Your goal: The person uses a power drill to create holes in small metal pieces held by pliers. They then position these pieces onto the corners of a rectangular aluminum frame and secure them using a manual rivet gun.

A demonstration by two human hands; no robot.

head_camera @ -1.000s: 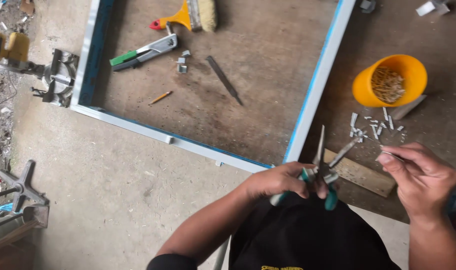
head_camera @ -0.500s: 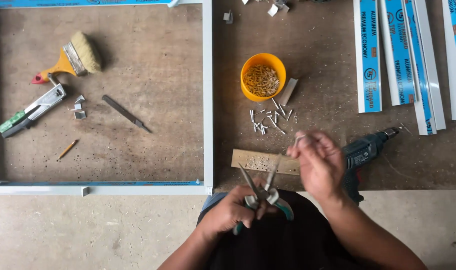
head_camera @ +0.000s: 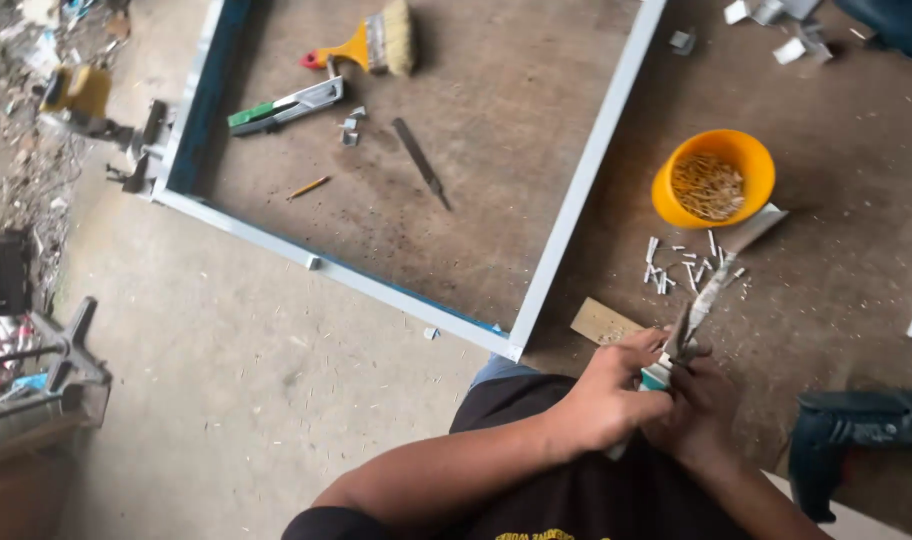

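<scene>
My left hand (head_camera: 611,392) is shut on a pair of tin snips (head_camera: 681,335) with teal handles, blades pointing up and away from me. Pressed against it from the right, my right hand (head_camera: 701,410) pinches something small at the snips' jaws; the piece itself is hidden by my fingers. Both hands sit just above my lap, over the brown floor. Beyond the blade tips lies a scatter of small silver metal pieces (head_camera: 681,268), with a bent metal strip (head_camera: 761,222) beside them.
An orange bowl (head_camera: 666,195) of screws stands past the pieces. A wooden block (head_camera: 598,322) lies left of my hands, a drill (head_camera: 856,430) to the right. A pale metal frame (head_camera: 576,190) encloses a brush (head_camera: 381,40), a green-handled tool (head_camera: 281,108), a file (head_camera: 423,162) and a pencil (head_camera: 308,187).
My right hand has come back from the scattered pieces and closed in against the snips in my left hand. The view has swung and tilted.
</scene>
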